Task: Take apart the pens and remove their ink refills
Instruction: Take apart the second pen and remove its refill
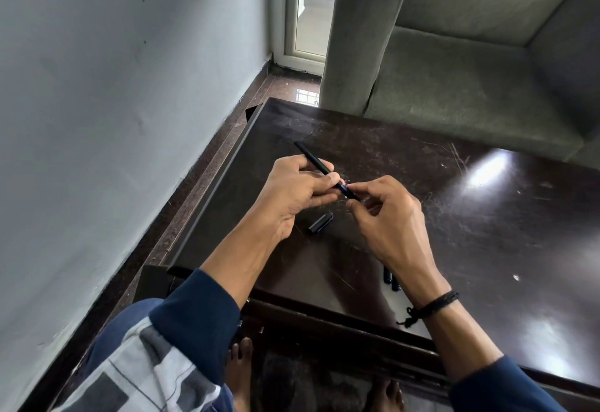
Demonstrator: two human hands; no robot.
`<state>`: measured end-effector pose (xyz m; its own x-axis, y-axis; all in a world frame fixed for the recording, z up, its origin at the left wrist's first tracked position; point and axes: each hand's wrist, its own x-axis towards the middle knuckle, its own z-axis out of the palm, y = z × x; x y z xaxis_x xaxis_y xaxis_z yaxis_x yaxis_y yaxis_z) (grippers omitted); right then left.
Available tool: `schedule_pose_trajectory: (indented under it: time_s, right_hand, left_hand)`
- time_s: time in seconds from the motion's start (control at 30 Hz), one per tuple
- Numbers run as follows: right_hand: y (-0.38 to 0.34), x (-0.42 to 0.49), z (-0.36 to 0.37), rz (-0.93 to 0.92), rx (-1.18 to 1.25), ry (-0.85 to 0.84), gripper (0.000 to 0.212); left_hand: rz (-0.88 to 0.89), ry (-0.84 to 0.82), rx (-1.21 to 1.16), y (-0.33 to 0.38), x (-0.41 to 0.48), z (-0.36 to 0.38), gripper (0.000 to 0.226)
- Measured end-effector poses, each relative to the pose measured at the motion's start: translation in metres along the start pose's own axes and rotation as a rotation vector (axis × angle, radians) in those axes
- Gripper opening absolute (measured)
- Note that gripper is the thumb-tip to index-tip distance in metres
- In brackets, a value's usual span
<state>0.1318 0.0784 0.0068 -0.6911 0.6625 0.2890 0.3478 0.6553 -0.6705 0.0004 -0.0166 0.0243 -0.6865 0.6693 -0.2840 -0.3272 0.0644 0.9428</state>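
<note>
Black, centre frame: grips pen (pixel 316 165) in left hand (pixel 293 191), pinches its tip with right hand (pixel 386 213); cap (pixel 321 222) off on table (pixel 454 217), refill seemingly not out.

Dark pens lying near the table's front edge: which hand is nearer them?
Right. The right hand is just beyond the dark pens, its wrist partly covering them; the left hand is farther off to their left.

Glossy scratched tabletop (pixel 422 184), matt pen (pixel 313 158)
</note>
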Motion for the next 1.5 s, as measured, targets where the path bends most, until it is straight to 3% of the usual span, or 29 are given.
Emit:
schedule_pose_trajectory:
  time_s: [1.5]
  right_hand:
    - [-0.0041, 0.0009, -0.0028, 0.192, 0.129, -0.064, 0.019]
  left_hand:
    - [0.015, -0.023, 0.033, 0.0016, -0.0011, 0.0006, 0.015]
